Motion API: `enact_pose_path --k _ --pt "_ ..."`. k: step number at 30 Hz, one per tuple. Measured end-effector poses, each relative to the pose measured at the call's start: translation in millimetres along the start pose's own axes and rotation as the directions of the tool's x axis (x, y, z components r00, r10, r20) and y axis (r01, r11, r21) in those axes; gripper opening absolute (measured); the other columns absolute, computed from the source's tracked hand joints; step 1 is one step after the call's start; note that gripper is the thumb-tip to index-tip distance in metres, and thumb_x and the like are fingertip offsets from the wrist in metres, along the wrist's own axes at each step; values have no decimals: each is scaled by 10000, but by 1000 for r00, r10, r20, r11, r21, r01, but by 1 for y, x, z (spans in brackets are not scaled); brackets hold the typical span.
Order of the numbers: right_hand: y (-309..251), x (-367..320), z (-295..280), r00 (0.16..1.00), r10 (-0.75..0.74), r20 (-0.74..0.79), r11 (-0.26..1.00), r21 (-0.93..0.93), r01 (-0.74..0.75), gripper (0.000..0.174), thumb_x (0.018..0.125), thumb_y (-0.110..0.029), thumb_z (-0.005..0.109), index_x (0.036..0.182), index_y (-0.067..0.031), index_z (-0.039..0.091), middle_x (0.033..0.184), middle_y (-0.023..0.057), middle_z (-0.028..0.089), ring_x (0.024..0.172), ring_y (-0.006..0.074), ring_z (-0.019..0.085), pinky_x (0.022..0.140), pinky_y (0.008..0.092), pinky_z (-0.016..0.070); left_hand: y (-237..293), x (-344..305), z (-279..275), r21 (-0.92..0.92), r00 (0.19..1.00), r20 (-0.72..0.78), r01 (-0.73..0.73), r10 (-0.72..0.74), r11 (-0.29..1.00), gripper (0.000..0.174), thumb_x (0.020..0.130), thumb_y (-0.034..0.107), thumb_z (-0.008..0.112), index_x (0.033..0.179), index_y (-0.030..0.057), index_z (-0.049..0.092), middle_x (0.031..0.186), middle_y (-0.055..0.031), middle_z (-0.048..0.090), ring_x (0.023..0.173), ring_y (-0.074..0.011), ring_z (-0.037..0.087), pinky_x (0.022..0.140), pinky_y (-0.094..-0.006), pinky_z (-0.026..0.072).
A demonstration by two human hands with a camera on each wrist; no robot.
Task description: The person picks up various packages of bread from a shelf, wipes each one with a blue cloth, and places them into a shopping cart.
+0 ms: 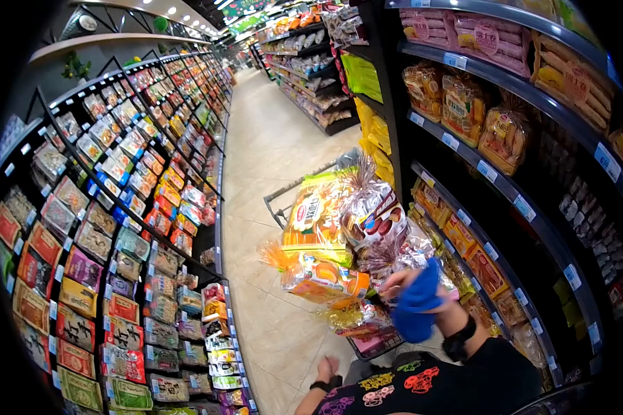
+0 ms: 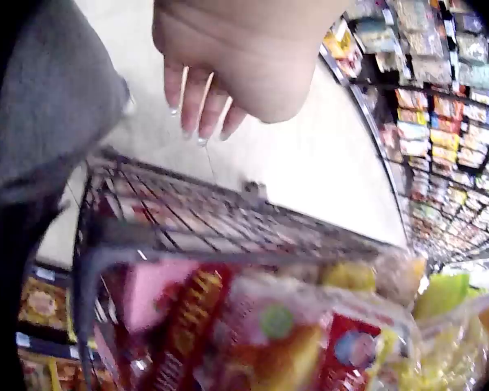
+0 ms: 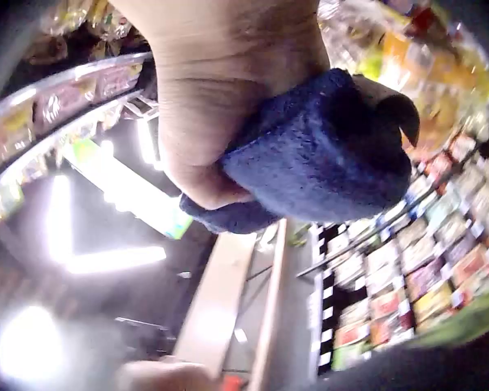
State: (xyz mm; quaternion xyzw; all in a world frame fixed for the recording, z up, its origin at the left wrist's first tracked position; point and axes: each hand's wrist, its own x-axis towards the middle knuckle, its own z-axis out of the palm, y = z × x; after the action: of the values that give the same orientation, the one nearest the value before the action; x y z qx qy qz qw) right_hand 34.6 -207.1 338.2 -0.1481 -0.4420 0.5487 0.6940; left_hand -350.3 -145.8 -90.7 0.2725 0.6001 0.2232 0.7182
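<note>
My right hand (image 1: pixel 399 282) grips a blue cloth (image 1: pixel 418 303) above the loaded shopping cart (image 1: pixel 270 207). In the right wrist view the cloth (image 3: pixel 318 155) is bunched around the fingers and covers most of them, while the palm side (image 3: pixel 220 90) shows. Below the hand, bagged bread (image 1: pixel 322 277) and other wrapped baked goods (image 1: pixel 377 218) are heaped in the cart. My left hand (image 1: pixel 327 367) hangs low beside the cart. Its fingers extend loosely past the cart's wire side (image 2: pixel 187 204) in the left wrist view, with nothing held.
Bread shelves (image 1: pixel 464 149) stand close on the right, holding packed loaves (image 1: pixel 502 135). A long rack of packaged snacks (image 1: pixel 118 277) lines the left side. The tiled aisle floor (image 1: pixel 263 124) runs forward between them, past another shelf unit (image 1: pixel 304 90).
</note>
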Motion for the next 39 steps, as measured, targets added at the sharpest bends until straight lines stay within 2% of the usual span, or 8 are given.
enact_pose_path --k 1,9,18,28,32,34,37,39 --pt "-46 -4 21 922 319 -222 948 85 -307 562 712 -275 730 1139 5 494 1158 205 499 1063 286 517 905 391 424 -34 4 -23 247 997 12 77 -82 966 446 937 382 297 944 26 565 835 -132 630 644 -233 588 576 -352 496" --pt "-139 -4 104 347 -477 807 875 401 270 260 898 -242 492 844 -80 689 1427 159 245 1026 356 545 801 432 463 -71 -93 -19 325 819 77 519 -569 791 492 936 419 287 1133 29 512 1045 -147 586 904 -253 571 780 -400 483" --pt "-142 -55 167 234 -502 832 864 472 176 197 883 -130 488 851 -59 668 1173 213 498 877 321 604 641 309 462 -70 -131 14 319 505 593 568 -627 759 569 910 484 342 1317 89 393 1331 -136 407 1074 -343 489 894 -425 427" --pt "-66 -126 192 421 -167 892 949 261 -178 412 849 -405 546 990 -28 631 1248 334 389 1122 436 449 911 497 373 -138 -267 -62 78 611 536 651 -582 755 626 877 529 376 1343 111 356 1336 -131 416 1124 -357 465 933 -422 388" --pt "38 -157 124 843 421 335 830 -518 -209 423 675 -145 618 1071 -12 551 1078 101 592 1018 228 552 887 329 421 -147 -285 -65 53 591 573 665 -568 745 641 873 525 385 1357 110 326 1370 -139 364 1147 -360 444 895 -444 412" --pt "119 -210 44 943 328 55 224 -974 -21 372 614 -214 623 932 -37 545 936 155 570 888 320 554 764 387 450 -157 -286 -64 89 571 594 654 -567 751 644 867 541 379 1363 134 322 1386 -119 345 1162 -364 420 877 -483 408" --pt "178 -311 -47 926 326 -192 -2 -979 -202 425 582 -295 631 941 -73 584 917 163 585 845 363 559 708 412 461 -158 -279 -57 139 560 619 612 -551 779 648 862 562 355 1369 160 318 1383 -88 354 1170 -360 391 847 -513 403" --pt "182 -356 -74 526 572 -629 -232 -740 -632 455 581 -302 646 968 -65 612 910 188 619 910 337 582 775 379 474 -157 -274 -51 158 569 587 617 -576 771 643 866 554 356 1371 160 317 1369 -90 375 1110 -365 438 848 -458 416"
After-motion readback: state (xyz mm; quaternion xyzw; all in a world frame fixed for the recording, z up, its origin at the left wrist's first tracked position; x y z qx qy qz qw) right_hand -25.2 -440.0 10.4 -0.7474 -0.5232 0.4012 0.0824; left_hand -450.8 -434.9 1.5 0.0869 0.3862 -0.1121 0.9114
